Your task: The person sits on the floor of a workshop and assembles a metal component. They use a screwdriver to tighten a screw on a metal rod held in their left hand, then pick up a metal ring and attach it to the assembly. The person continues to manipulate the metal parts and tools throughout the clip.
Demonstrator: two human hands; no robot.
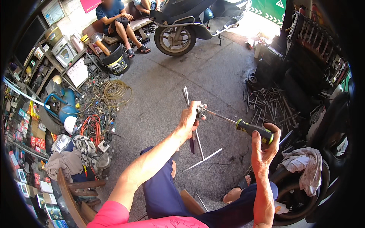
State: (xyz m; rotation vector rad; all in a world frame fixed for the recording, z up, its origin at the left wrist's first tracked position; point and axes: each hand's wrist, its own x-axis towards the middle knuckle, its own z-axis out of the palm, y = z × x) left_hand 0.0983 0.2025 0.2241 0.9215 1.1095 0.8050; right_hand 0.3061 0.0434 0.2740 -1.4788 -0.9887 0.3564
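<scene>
My left hand (189, 118) is raised in front of me, its fingers closed round a small metal fitting (201, 110). In my right hand (263, 151) is a screwdriver (249, 129) with a thick black and green handle. Its shaft points left and its tip meets the fitting or ends just by it. Fingers and thumb grip the handle near its butt end. Behind and below my left hand runs a T-shaped metal rod (200, 146) with a crossbar at its lower end, beside a dark narrow piece; I cannot tell whether these are held or lie on the floor.
A scooter (176, 40) stands ahead, and a person (114, 19) sits on a bench at far left. Cables and a coiled hose (113, 90) clutter the left. At right are piled metal rods (270, 106), hanging wrenches (315, 38), tyres and a rag (304, 167).
</scene>
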